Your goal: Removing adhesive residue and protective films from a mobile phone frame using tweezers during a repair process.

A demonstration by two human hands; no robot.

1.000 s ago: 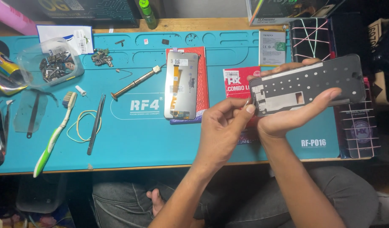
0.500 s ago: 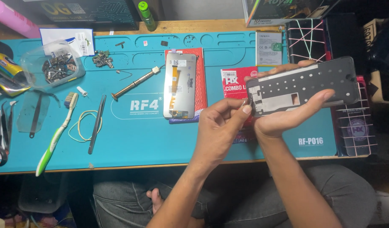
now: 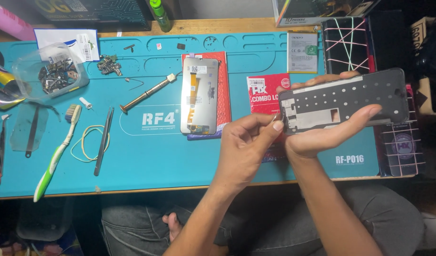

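My right hand (image 3: 322, 137) holds a black phone frame (image 3: 343, 99) flat above the right part of the blue work mat (image 3: 147, 156). The thumb lies across the frame's near edge and the fingers wrap behind it. My left hand (image 3: 246, 142) pinches at the frame's left end, with the fingertips closed on its corner. A phone screen panel (image 3: 199, 95) with an orange flex cable lies face down on a red package at the mat's middle.
A screwdriver (image 3: 147, 94), tweezers (image 3: 103, 140), a green-handled toothbrush (image 3: 54, 159), a rubber band (image 3: 87, 142) and a clear tub of small parts (image 3: 52, 71) lie on the left. A battery (image 3: 302, 51) and a red packet (image 3: 265, 92) sit near the frame. A dark box with crossed bands (image 3: 348, 45) stands at the back right.
Both hands stay on the frame in almost the same place. The frame sits slightly lower in view. Nothing on the mat has moved.
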